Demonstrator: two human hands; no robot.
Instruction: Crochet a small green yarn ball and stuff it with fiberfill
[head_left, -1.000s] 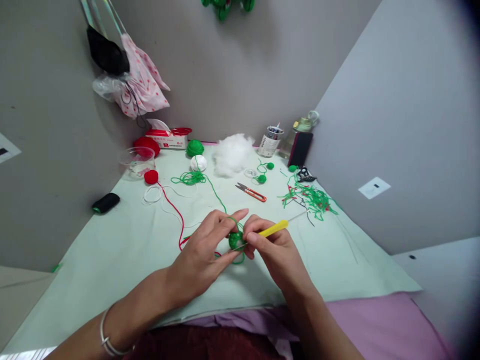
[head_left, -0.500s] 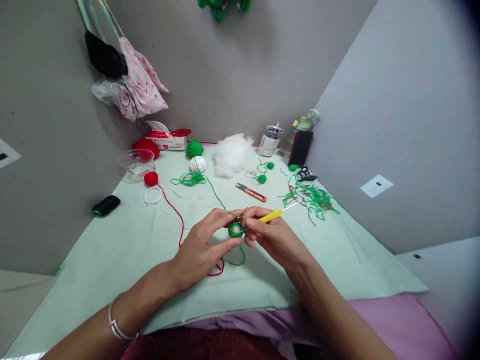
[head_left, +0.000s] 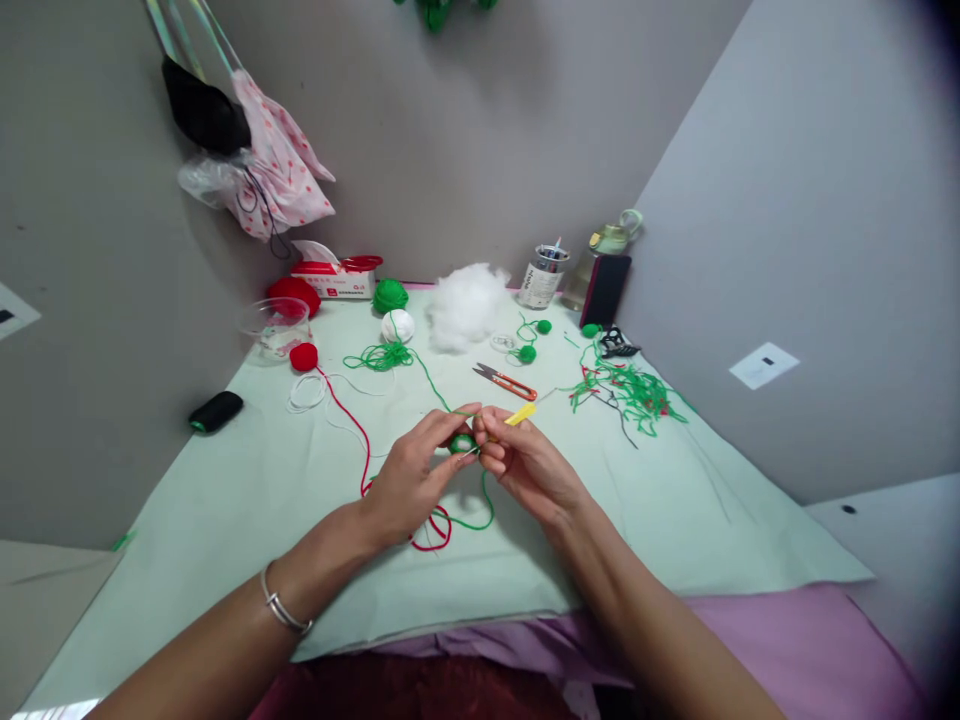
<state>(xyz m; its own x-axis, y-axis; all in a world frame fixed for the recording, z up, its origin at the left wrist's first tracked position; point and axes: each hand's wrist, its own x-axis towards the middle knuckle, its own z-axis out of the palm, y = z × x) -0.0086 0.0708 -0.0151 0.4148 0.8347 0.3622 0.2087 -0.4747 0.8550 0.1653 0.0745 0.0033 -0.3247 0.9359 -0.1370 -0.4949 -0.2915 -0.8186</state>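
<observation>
Between its thumb and fingers, my left hand (head_left: pixel 412 475) grips a small round green crochet piece (head_left: pixel 463 444) with white showing in its middle. My right hand (head_left: pixel 529 465) is closed on a crochet hook with a yellow handle (head_left: pixel 520 414); the thin metal shaft reaches to the crochet piece. Green yarn (head_left: pixel 429 377) runs from a loose tangle on the table up to my left fingers. A loop of green yarn hangs below the hands, beside red yarn (head_left: pixel 448 530). Fingers partly hide the piece and the hook's tip.
Beyond my hands lie orange thread snips (head_left: pixel 504 381), white stuffing (head_left: pixel 469 308) and small green balls (head_left: pixel 527 354). Yarn scraps (head_left: pixel 630 395) spread at the right. A red yarn ball (head_left: pixel 304 357), a clear plastic tub (head_left: pixel 276 330) and a black case (head_left: pixel 216 412) are at the left.
My right hand has turned, so the yellow handle sits further left and looks shorter. The crochet piece has shifted slightly left and up and tilted in my left fingers.
</observation>
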